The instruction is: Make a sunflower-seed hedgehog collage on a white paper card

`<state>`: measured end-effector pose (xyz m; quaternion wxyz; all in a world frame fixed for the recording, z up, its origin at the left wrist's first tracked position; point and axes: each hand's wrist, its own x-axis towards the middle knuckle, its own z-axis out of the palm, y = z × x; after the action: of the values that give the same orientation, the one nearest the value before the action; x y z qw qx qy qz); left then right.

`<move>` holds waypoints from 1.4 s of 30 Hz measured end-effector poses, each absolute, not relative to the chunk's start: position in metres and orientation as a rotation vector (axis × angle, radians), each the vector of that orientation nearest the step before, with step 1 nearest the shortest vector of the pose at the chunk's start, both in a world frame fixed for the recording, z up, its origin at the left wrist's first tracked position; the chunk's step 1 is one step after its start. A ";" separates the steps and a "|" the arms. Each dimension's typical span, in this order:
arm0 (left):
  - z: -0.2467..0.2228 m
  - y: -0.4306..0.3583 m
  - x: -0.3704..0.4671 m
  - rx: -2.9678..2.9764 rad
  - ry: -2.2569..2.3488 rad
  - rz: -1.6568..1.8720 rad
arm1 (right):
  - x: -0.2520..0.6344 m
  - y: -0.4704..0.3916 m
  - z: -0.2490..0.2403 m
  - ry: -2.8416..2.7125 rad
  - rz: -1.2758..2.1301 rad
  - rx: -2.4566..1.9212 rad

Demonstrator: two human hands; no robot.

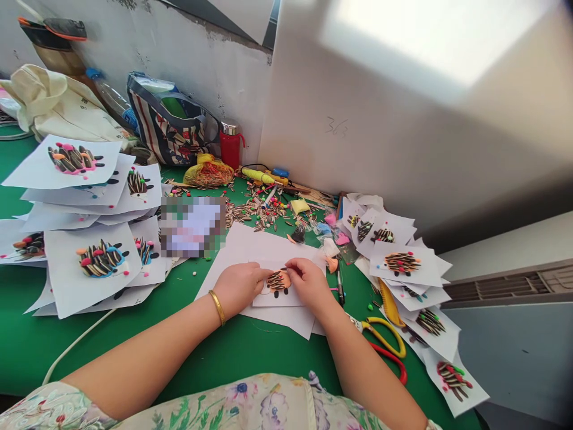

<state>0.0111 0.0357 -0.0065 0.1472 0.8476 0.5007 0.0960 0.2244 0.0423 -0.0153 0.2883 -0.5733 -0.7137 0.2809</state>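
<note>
A small white card lies on larger white sheets in front of me. It bears a hedgehog figure of orange clay with striped sunflower seeds stuck in it and dark oval feet below. My left hand, with a gold bangle at the wrist, rests on the card's left side, fingers bent together and the index fingertip against the hedgehog. Pinched at the figure's upper right are the fingers of my right hand; whatever is between them is too small to make out.
Finished-looking hedgehog cards are piled at left and right. Loose sunflower seeds and clay lumps lie behind the sheets. Scissors sit beside my right forearm. A red flask and striped bag stand against the wall.
</note>
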 end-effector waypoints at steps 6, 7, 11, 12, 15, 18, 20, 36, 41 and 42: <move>-0.007 0.037 0.011 2.433 1.444 0.294 | 0.217 0.047 -0.013 -2.026 0.710 -1.504; -0.007 0.037 0.011 2.430 1.445 0.294 | 0.217 0.047 -0.012 -2.039 0.698 -1.498; -0.007 0.036 0.011 2.427 1.441 0.310 | 0.216 0.048 -0.010 -2.080 0.654 -1.452; -0.008 0.036 0.011 2.428 1.438 0.316 | 0.216 0.048 -0.009 -2.083 0.651 -1.445; -0.008 0.036 0.011 2.426 1.431 0.332 | 0.215 0.047 -0.008 -2.076 0.655 -1.461; -0.008 0.036 0.011 2.424 1.434 0.335 | 0.214 0.047 -0.008 -2.074 0.657 -1.499; -0.007 0.035 0.011 2.431 1.439 0.324 | 0.213 0.048 -0.009 -2.093 0.652 -1.516; -0.005 0.035 0.011 2.428 1.440 0.302 | 0.210 0.048 -0.005 -2.267 0.555 -1.490; -0.006 0.035 0.012 2.435 1.470 0.308 | 0.217 0.043 -0.004 -2.176 0.529 -1.436; -0.006 0.035 0.012 2.444 1.475 0.297 | 0.221 0.042 -0.003 -2.164 0.509 -1.430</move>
<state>0.0119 0.0348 -0.0058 0.1354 0.8438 0.5091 0.1026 0.2205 0.0422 -0.0033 0.2466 -0.5243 -0.7933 0.1868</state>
